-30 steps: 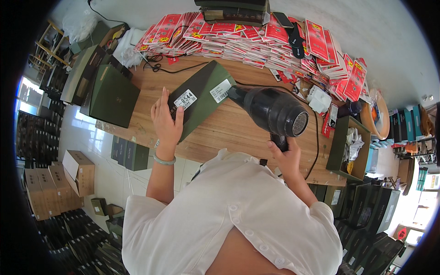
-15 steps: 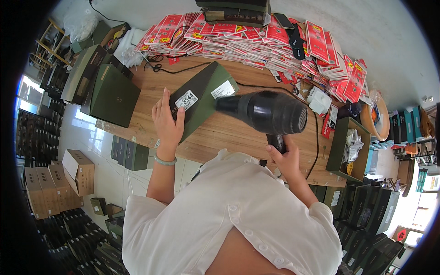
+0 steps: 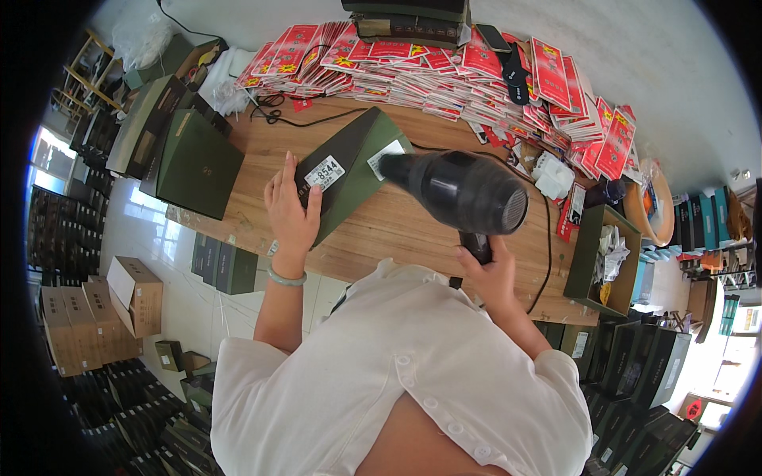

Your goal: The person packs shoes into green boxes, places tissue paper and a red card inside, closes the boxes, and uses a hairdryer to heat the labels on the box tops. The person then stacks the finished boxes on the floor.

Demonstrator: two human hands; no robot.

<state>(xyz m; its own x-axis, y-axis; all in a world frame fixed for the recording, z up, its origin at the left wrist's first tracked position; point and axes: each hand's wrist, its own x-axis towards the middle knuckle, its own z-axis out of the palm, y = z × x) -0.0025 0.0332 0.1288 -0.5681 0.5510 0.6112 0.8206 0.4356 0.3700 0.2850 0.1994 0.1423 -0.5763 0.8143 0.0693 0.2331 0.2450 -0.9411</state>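
On the table in front of me stands a dark green and brown cardboard box (image 3: 343, 198), set at a slant. Two white labels sit on it: one printed label (image 3: 324, 172) beside my left thumb, another label (image 3: 384, 160) nearer its right corner. My left hand (image 3: 292, 208) grips the box at its left edge, thumb on the labelled face and fingers along the side. In my right hand (image 3: 494, 274) is the handle of a black hair dryer (image 3: 460, 190). Its nozzle points left, right at the second label and partly covering it; whether they touch I cannot tell.
Red printed packets (image 3: 389, 75) are heaped along the wall, with a phone (image 3: 493, 37) on top. More green boxes (image 3: 194, 166) stand at the table's left. A black cord (image 3: 548, 262) runs down the right side, near an open box of scraps (image 3: 607, 262).
The hair dryer has shifted slightly, its nozzle now a little higher and over the right-hand label. My left hand and the box have hardly moved.
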